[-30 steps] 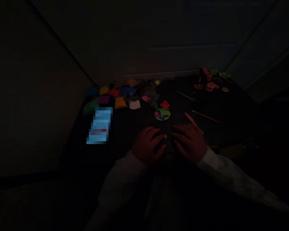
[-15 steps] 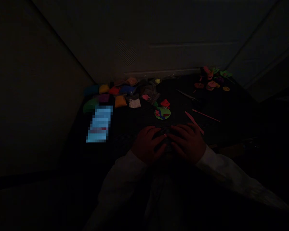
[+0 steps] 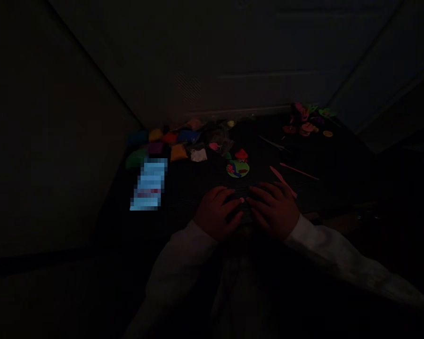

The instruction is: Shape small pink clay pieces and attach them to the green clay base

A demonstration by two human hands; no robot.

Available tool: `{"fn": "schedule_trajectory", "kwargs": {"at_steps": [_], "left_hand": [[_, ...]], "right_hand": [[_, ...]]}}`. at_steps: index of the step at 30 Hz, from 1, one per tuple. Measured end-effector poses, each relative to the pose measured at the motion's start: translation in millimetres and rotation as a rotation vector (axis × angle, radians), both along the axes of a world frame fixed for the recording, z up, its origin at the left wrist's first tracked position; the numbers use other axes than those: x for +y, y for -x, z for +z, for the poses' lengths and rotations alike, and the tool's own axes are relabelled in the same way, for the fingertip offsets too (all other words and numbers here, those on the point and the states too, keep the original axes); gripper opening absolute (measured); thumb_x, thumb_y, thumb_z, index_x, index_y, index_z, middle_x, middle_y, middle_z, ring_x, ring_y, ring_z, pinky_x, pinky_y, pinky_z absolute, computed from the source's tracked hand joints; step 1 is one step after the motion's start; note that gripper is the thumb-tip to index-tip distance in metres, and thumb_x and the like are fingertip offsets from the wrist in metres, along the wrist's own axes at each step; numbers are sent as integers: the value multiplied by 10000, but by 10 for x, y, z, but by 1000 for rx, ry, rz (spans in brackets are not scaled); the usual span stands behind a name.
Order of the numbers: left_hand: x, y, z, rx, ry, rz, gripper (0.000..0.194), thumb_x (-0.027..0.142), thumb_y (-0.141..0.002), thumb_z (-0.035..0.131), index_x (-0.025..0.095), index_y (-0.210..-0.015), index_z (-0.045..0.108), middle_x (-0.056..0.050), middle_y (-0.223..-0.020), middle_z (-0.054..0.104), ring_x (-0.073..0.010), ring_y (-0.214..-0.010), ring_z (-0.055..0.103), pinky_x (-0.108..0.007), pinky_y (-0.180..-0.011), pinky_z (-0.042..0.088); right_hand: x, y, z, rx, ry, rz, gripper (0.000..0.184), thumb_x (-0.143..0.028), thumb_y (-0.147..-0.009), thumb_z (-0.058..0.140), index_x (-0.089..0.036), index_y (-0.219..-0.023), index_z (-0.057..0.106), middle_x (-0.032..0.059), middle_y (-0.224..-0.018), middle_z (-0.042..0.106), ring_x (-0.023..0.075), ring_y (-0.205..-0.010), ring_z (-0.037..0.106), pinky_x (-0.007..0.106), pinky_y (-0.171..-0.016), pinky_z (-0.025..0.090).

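In the dim head view, a tiny pink piece of clay [image 3: 242, 200] lies on the dark table between my hands. My left hand [image 3: 215, 214] rests with its fingers apart, the index fingertip at the piece's left side. Facing it is my right hand [image 3: 275, 211], fingers spread and stretched toward the piece, a fingertip just to its right. Just beyond them sits a green clay disc [image 3: 238, 169] bearing a red-topped mushroom-like figure and small coloured bits. A pink modelling knife [image 3: 281, 179] lies by the right hand's fingers, with a thin pink stick tool [image 3: 299, 171] behind it.
Bags of coloured clay [image 3: 178, 152] line the table's back left. A lit phone [image 3: 149, 184], its screen blurred, lies in front of them. Scissors [image 3: 273, 142] lie toward the back, and several finished clay pieces [image 3: 306, 128] cluster at the back right, near the wall.
The camera view has shifted slightly. The pink piece shows a little more clearly between the fingertips; both hands stay almost where they were.
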State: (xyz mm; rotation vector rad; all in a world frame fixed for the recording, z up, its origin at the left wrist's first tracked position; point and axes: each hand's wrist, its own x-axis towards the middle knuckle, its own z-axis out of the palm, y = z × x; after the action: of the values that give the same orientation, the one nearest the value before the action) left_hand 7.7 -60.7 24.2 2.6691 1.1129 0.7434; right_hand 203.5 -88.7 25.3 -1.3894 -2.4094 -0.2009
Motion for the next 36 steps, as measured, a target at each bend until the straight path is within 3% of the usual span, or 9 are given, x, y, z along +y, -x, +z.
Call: {"fn": "schedule_trajectory", "kwargs": {"at_steps": [23,29,33,36], "left_hand": [[-11,-6,-4,-17,-2,11,309,304,-727,499,203,-1009,577,-73,-1097,516,-231,-1048,396,-421,-896,342],[8,23,4,-90,-11,35,286,284,-717,520,195,-981,583,-67,-1077,533,-223,-1031,415,-414,-882,362],[60,24,10,-170,-34,89,205,233,-722,521,189,-902,609,-50,-997,574,-194,-972,453,-386,-858,386],[72,-9,4,-162,-47,85,174,219,-720,525,198,-858,628,-43,-966,584,-192,-965,451,-378,-855,386]], "right_hand": [[1,4,-11,25,38,-2,268,-305,-782,438,-261,-1016,561,-16,-1226,441,235,-1135,322,470,-918,228],[31,-52,30,190,58,19,314,-315,-761,464,-224,-1049,547,59,-1291,340,244,-1136,329,448,-904,295],[67,-156,57,381,85,-7,315,-272,-781,422,-209,-1071,526,67,-1238,389,236,-1170,302,454,-928,302],[66,-185,38,382,68,6,296,-240,-775,417,-217,-1041,545,59,-1214,412,235,-1165,307,466,-930,295]]}}
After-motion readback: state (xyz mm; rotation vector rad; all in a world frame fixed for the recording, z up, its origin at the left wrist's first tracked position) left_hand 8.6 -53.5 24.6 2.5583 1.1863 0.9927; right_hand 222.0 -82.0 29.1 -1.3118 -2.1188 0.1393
